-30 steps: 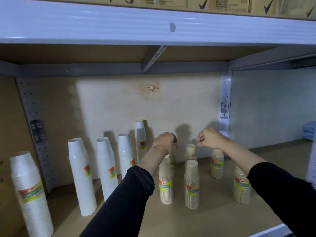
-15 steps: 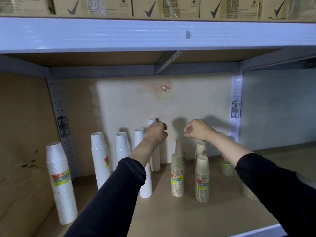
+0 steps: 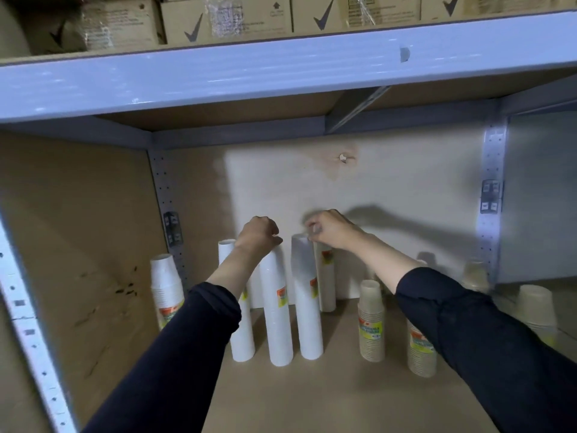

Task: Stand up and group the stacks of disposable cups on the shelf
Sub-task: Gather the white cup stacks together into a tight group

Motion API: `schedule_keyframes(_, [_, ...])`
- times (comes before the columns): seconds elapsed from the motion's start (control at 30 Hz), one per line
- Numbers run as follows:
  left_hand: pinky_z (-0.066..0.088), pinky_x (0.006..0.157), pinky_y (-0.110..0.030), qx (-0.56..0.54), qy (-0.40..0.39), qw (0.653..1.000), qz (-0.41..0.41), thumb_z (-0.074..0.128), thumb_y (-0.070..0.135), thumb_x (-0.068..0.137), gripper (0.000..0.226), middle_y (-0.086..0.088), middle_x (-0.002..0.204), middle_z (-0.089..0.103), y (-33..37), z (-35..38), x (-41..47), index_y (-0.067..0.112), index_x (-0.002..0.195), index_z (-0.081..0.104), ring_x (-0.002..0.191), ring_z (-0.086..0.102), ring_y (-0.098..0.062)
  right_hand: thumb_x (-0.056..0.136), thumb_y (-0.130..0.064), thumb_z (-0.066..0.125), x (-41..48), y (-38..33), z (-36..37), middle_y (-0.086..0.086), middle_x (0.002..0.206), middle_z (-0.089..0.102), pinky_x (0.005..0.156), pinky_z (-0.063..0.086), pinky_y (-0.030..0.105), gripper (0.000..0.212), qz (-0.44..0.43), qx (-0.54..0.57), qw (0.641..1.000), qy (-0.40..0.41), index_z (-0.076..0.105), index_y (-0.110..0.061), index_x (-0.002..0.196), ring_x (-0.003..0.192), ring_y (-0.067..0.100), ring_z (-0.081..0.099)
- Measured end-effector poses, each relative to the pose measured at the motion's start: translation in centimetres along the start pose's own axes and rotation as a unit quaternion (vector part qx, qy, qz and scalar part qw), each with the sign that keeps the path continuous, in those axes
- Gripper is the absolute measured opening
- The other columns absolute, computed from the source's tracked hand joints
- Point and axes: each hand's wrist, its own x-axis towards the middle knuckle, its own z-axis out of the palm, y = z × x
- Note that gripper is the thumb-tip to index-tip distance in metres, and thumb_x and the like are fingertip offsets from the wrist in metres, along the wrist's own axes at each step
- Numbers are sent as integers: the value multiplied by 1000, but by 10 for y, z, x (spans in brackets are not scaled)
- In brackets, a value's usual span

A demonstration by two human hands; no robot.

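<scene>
Three tall white cup stacks stand upright close together at the shelf's middle. My left hand [image 3: 258,234] is closed over the top of the middle white stack [image 3: 277,314]. My right hand [image 3: 331,230] pinches the top rim of the right white stack [image 3: 309,310]. The left white stack [image 3: 242,339] is partly hidden behind my left forearm. A fourth slim stack [image 3: 327,278] stands behind them near the back wall. Beige cup stacks [image 3: 371,323] [image 3: 420,351] stand to the right, the second partly covered by my right sleeve.
A wider white cup stack [image 3: 165,285] stands at the far left by the side panel. More beige stacks [image 3: 537,310] [image 3: 474,276] sit at the right. The shelf beam [image 3: 281,73] hangs low overhead with cardboard boxes [image 3: 228,18] on it.
Both hands shifted left from above the beige stacks onto the tall white stacks. The white stacks now stand closer together, and the view has swung left and nearer.
</scene>
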Motion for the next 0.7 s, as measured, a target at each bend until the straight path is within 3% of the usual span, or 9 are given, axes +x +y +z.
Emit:
schedule_keyframes(0.1, [46,83,-27,14,-15,1000,-11,62,24,86,31,-10,122,61,-3,2,3,10,113,65,104,59,-28,88,-23,59,9,-9,7,7,134,55,108,36,39,44,-2,-22,1000,-13,53,-14,130,125,25,49])
schedule_keyframes(0.17, [46,79,-28,15,-23,999,-18,63,27,85,31,-11,119,63,-4,4,3,9,110,66,101,60,-29,88,-23,58,14,-11,11,5,137,53,110,32,34,43,-6,-27,999,-25,53,-14,130,128,23,46])
schedule_keyframes(0.23, [48,80,-29,12,-27,999,-21,64,28,84,30,-12,116,64,-7,7,5,9,106,68,104,61,-30,89,-18,57,16,-13,14,7,126,61,94,36,19,32,-7,-20,999,-38,61,-8,119,123,25,49])
schedule_keyframes(0.3, [49,81,-29,11,-26,999,-20,64,27,84,28,-12,114,65,-8,9,6,8,104,69,103,62,-30,88,-11,57,17,-13,17,12,102,67,80,40,14,16,-3,-14,999,-46,68,-1,91,109,30,54])
schedule_keyframes(0.37, [49,81,-29,13,-24,1000,-14,63,25,85,26,-13,113,65,-8,9,7,8,104,69,103,62,-30,87,-8,56,16,-13,19,21,110,66,92,43,28,20,-10,-11,999,-46,66,6,97,113,35,54])
schedule_keyframes(0.43, [49,80,-29,12,-23,1000,-6,62,23,86,25,-14,111,65,-8,9,8,6,103,69,96,61,-29,87,-7,57,15,-13,19,19,118,65,99,41,34,25,-18,-14,999,-43,66,4,108,116,31,55])
schedule_keyframes(0.57, [47,81,-27,5,-32,999,22,60,20,87,27,-12,100,63,-7,6,9,3,107,70,89,54,-22,84,-7,62,16,-13,15,12,119,66,97,43,28,28,-17,-11,999,-40,68,-2,111,115,25,57])
schedule_keyframes(0.7, [44,89,-20,-16,-48,996,67,62,13,86,27,-11,118,67,-8,1,8,6,112,69,113,59,-22,82,-13,67,15,-13,13,11,118,66,92,46,28,27,8,-12,1000,-21,70,-2,106,112,27,58])
